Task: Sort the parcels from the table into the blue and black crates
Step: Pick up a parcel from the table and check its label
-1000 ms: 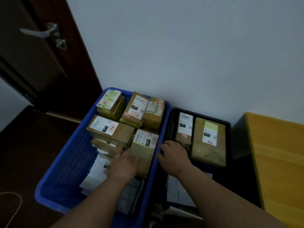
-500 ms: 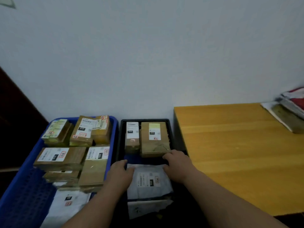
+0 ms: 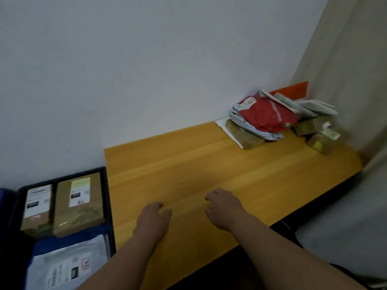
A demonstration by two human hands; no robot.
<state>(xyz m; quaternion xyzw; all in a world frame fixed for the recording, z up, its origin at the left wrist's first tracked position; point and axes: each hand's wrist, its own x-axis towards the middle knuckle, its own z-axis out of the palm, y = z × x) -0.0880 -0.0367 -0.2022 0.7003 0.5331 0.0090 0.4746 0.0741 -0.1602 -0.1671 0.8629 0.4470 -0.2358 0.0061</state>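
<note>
My left hand [image 3: 154, 219] and my right hand [image 3: 223, 207] hover over the wooden table [image 3: 209, 164], both empty with loosely curled fingers. At the table's far right corner lies a pile of parcels: a red bag [image 3: 266, 116], grey bags [image 3: 314, 105] and brown boxes [image 3: 246, 136]. The black crate [image 3: 105, 197] stands left of the table and holds two brown boxes [image 3: 78, 204] and a grey bag with a label [image 3: 67, 266]. Only a sliver of the blue crate [image 3: 5, 197] shows at the left edge.
A white wall runs behind the table and crates. A beige curtain [image 3: 345, 70] hangs at the right, past the table's end. An orange strip [image 3: 293, 88] leans on the wall behind the parcel pile. Grey fabric [image 3: 345, 237] lies below the table's right edge.
My view has swung right from the crates to the table. Both hands have left the grey bag in the black crate and now hover empty over the tabletop.
</note>
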